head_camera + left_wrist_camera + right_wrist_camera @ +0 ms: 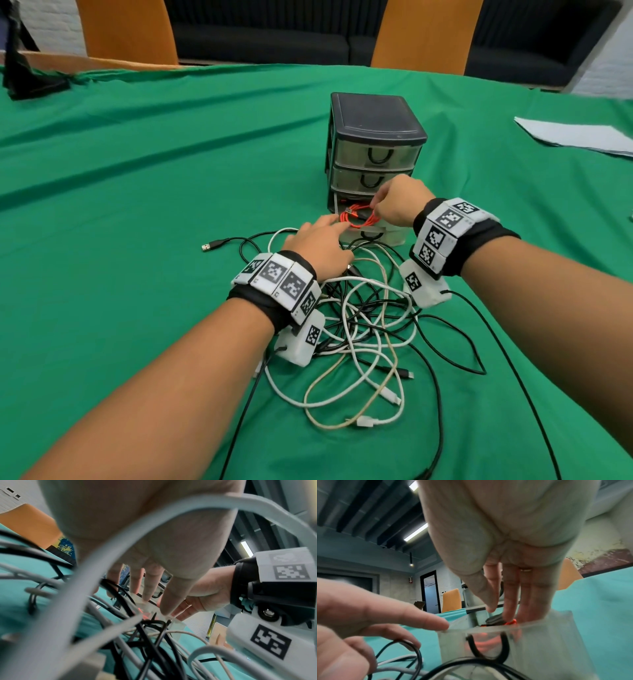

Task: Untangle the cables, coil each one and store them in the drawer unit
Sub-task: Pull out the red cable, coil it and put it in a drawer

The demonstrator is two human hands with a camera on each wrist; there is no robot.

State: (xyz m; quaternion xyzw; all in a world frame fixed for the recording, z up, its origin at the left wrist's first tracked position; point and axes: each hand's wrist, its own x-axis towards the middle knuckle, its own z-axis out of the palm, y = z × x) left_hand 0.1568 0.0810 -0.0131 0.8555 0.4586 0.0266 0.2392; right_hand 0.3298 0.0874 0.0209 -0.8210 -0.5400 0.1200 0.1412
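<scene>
Head view: a person's right hand (397, 202) lowers a coiled orange cable (356, 217) into the pulled-out bottom drawer (383, 236) of the drawer unit (373, 137), its fingers curled round the coil directly beneath them. The left hand (322, 243), fingers straight and holding nothing, touches the drawer's rim. Next, seemingly: release, then shut the drawer. Tangled black and white cables (363, 329) lie below both wrists.

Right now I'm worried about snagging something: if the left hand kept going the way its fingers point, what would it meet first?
Most likely the open bottom drawer: the left hand points at its near rim, fingertips about touching it, with the coiled orange cable just beyond. Depth is uncertain.
</scene>
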